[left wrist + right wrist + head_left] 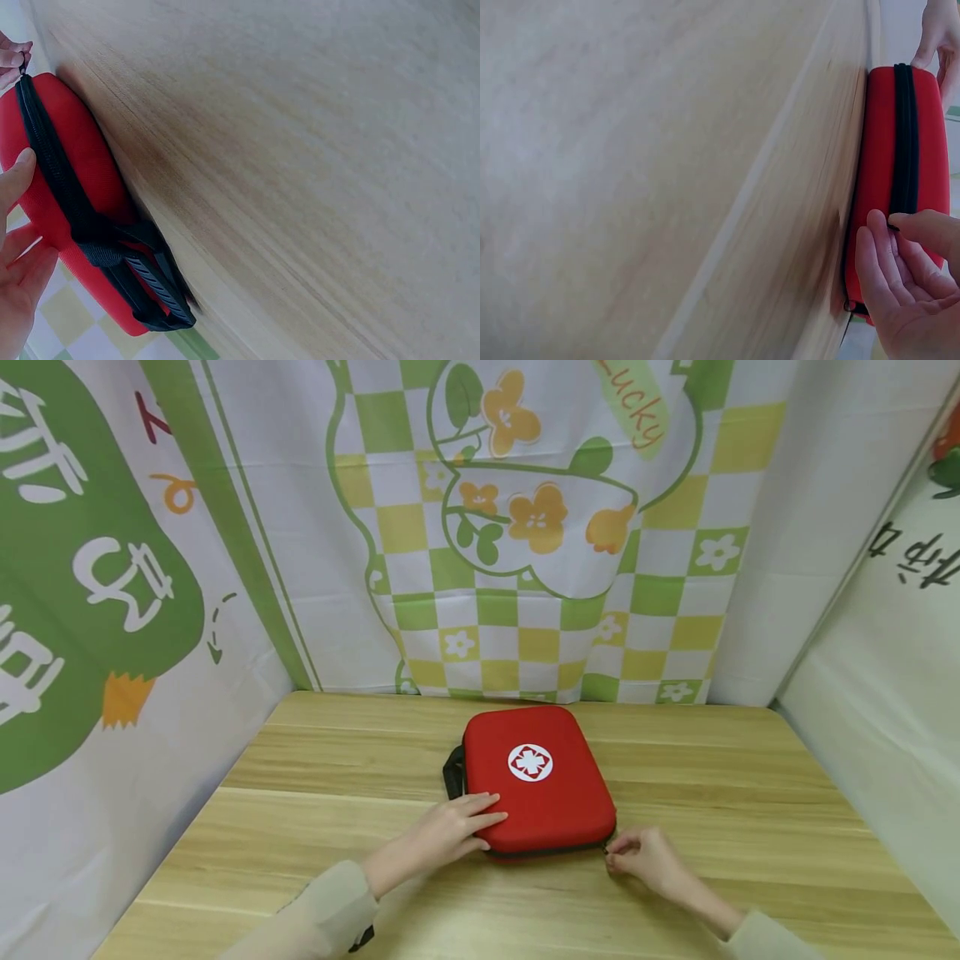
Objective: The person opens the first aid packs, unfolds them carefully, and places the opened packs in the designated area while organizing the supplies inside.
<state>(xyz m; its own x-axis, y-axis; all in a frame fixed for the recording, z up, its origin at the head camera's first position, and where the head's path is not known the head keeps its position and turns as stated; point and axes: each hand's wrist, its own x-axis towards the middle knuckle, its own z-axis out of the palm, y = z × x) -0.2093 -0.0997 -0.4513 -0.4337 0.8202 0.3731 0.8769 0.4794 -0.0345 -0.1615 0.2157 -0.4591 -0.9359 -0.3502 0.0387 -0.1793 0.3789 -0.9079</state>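
Pale sleeves (pixel 322 910) ran from the bottom edge toward the red case (pixel 542 802), at the lower centre of the frame. My left hand (pixel 446 829) rested splayed on its lower left, while my right hand (pixel 651 862) pinched the zipper pull (pixel 606 850) at its lower-right corner. Around it spread the wooden tabletop (pixel 750 793).

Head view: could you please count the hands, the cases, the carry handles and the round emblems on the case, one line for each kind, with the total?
Hands: 2 (left hand, right hand)
Red case: 1
Black carry handle: 1
Round emblem: 1
Total: 5
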